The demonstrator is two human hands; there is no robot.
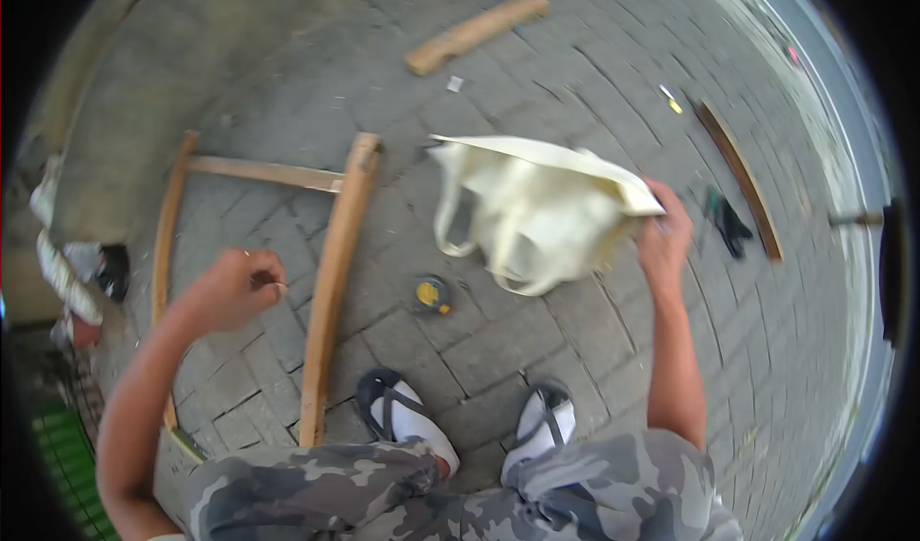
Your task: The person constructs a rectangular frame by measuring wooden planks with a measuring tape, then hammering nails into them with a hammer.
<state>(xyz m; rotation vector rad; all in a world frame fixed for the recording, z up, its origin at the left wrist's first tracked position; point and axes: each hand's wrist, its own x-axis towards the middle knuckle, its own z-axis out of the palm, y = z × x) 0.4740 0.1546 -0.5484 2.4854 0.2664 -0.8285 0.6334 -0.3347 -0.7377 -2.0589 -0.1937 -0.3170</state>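
Note:
My right hand [663, 234] grips the right end of a cream cloth bag [546, 206], which hangs over the paving with its handle loops dangling to the left and below. My left hand [251, 287] is raised over a wooden frame [335, 282], its fingers curled; whether something small is between them is too blurred to tell. The frame has two long bars joined by a crosspiece and lies to my left. A round black and yellow tape measure [431, 295] rests on the ground between the frame and the bag.
A short wooden piece [476, 33] lies ahead. On the right are a narrow wooden strip [743, 177], a dark glove-like item [730, 223] and a small yellow-white object [671, 99]. A green crate [72, 469] stands at the lower left. My sandalled feet are below.

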